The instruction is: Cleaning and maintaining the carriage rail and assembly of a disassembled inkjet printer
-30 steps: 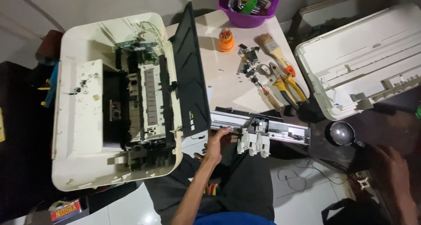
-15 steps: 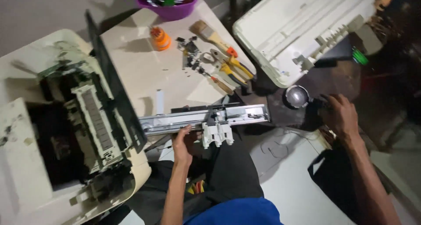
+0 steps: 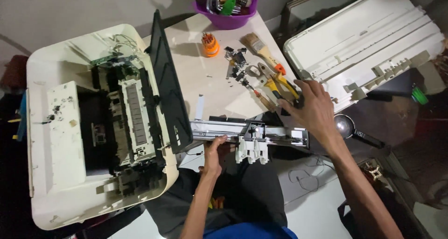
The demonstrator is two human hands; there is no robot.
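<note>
The printer point(image 3: 93, 127) lies opened and partly stripped at the bench's left edge, its carriage rail point(image 3: 249, 134) out along the front edge, gripped by the left hand point(image 3: 213, 150), while the right hand point(image 3: 310, 106), fingers spread and empty, reaches the pliers point(image 3: 275, 83); reassembly looks untouched.

My single head camera looks almost straight down from above the table point(image 3: 219, 87), close enough to fill the view with its near edge, the opened printer point(image 3: 100, 127) at left and my lap below.
</note>
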